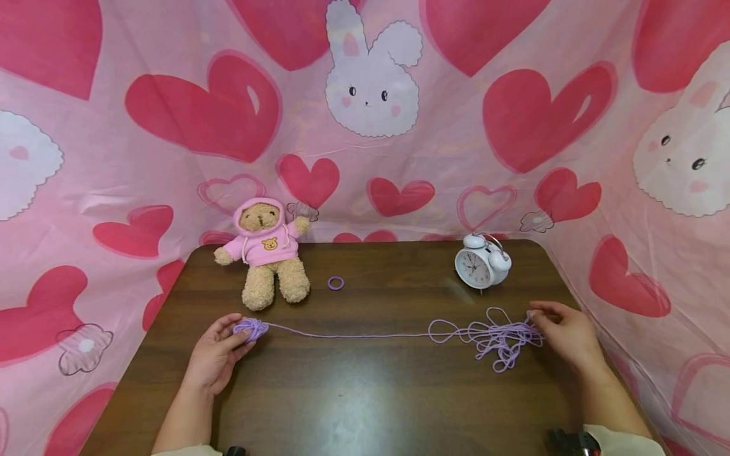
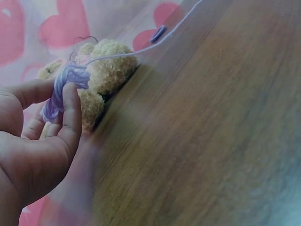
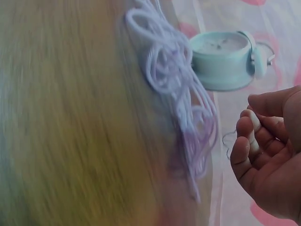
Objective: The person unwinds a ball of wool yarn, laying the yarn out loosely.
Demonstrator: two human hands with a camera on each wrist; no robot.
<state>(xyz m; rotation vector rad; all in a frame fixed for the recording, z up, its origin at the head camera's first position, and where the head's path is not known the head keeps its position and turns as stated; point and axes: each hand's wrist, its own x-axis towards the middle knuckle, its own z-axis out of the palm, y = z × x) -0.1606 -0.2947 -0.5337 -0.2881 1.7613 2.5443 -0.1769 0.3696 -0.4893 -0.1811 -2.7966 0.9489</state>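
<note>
A small wound bundle of purple cord (image 1: 251,329) is pinched between the thumb and fingers of my left hand (image 1: 217,354), at the left of the table. In the left wrist view the bundle (image 2: 70,80) shows as several looped strands. From it one strand runs across the table to a loose, tangled heap of the same cord (image 1: 504,339) on the right. Beside that heap is my right hand (image 1: 567,335); the right wrist view shows its fingers (image 3: 242,150) loosely bent, with no cord between them and a gap to the heap (image 3: 164,70).
Behind the left hand a teddy bear (image 1: 265,253) in a pink hoodie sits on the brown table (image 1: 353,392). A purple ring (image 1: 336,283) lies right of the bear. A white alarm clock (image 1: 481,263) stands behind the cord heap. Pink heart-and-rabbit cloth (image 1: 376,152) surrounds the table.
</note>
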